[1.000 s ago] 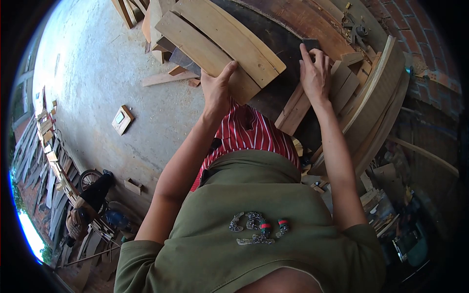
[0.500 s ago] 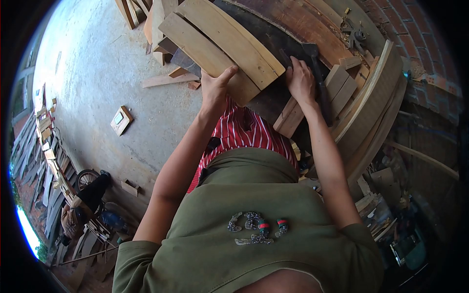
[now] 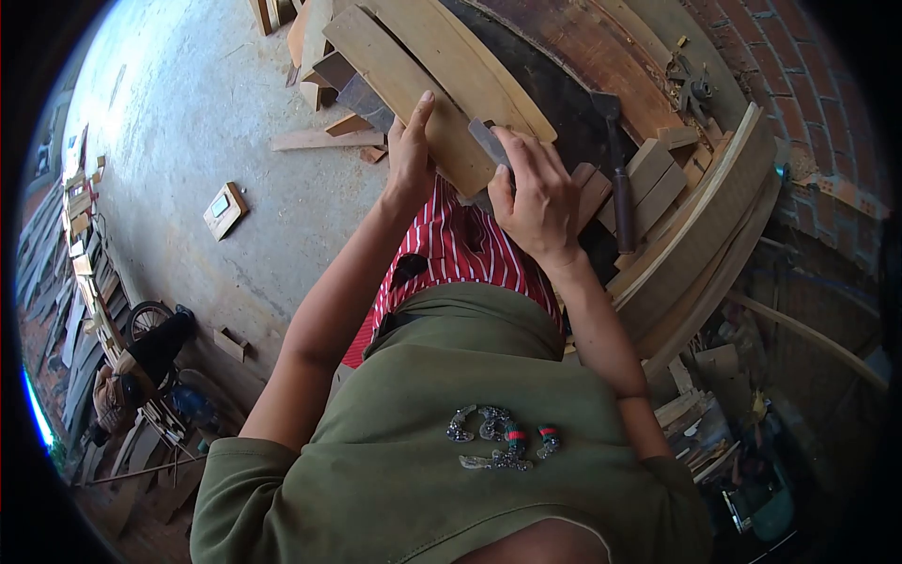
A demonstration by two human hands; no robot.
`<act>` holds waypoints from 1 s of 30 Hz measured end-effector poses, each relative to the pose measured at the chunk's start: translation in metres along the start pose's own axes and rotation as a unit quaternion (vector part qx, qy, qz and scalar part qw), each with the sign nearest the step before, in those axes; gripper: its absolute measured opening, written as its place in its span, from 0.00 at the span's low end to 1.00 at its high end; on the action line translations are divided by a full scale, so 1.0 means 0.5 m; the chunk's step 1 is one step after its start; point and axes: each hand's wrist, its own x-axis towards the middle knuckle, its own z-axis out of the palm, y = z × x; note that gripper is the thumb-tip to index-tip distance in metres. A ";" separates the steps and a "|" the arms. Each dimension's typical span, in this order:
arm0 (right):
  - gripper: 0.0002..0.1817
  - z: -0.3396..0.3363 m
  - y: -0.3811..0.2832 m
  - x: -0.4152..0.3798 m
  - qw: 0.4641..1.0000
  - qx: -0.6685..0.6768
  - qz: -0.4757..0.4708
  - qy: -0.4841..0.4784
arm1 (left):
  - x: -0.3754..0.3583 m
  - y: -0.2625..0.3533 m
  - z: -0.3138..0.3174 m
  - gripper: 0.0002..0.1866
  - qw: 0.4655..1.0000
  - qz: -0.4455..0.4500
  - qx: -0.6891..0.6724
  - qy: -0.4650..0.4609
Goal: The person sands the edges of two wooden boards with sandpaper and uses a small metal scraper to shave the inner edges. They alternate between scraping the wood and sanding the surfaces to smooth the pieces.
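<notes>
A pair of long pale wooden boards (image 3: 423, 80) lies side by side in front of me with a narrow dark gap between them. My left hand (image 3: 411, 150) grips the left edge of the nearer board, its thumb laid on top and its fingers hidden underneath. My right hand (image 3: 538, 193) is closed on a small flat grey piece (image 3: 487, 141), held against the boards near their close end. Whether this piece is a scraper blade or folded sandpaper, I cannot tell. To the right, a hammer-like tool (image 3: 617, 169) with a dark head and brown handle lies apart from the hand.
Short wood blocks (image 3: 644, 179) and long curved planks (image 3: 695, 226) crowd the right side, beside a brick wall (image 3: 799, 85). Offcuts (image 3: 329, 139) lie on the concrete floor (image 3: 188, 122) at left, near a small wooden block (image 3: 225, 211). Another person (image 3: 141, 371) is at lower left.
My right hand has moved left from the dark surface beside the hammer-like tool to the boards, now with the grey piece in its fingers. My left thumb now points further up the board.
</notes>
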 end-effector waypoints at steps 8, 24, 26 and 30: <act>0.19 0.038 -0.007 0.009 0.998 0.001 0.056 0.007 | 0.024 -0.039 0.018 0.26 0.984 0.138 0.056 0.096; 0.14 0.068 -0.030 0.051 0.995 -0.096 0.007 -0.033 | 0.042 -0.069 0.007 0.23 0.964 0.232 0.079 0.103; 0.13 0.062 -0.025 0.051 0.995 -0.094 0.006 -0.035 | 0.041 -0.069 0.006 0.23 0.963 0.225 0.095 0.113; 0.12 0.064 -0.036 0.068 0.992 -0.097 0.011 -0.075 | 0.042 -0.062 0.014 0.23 0.961 0.245 0.069 0.108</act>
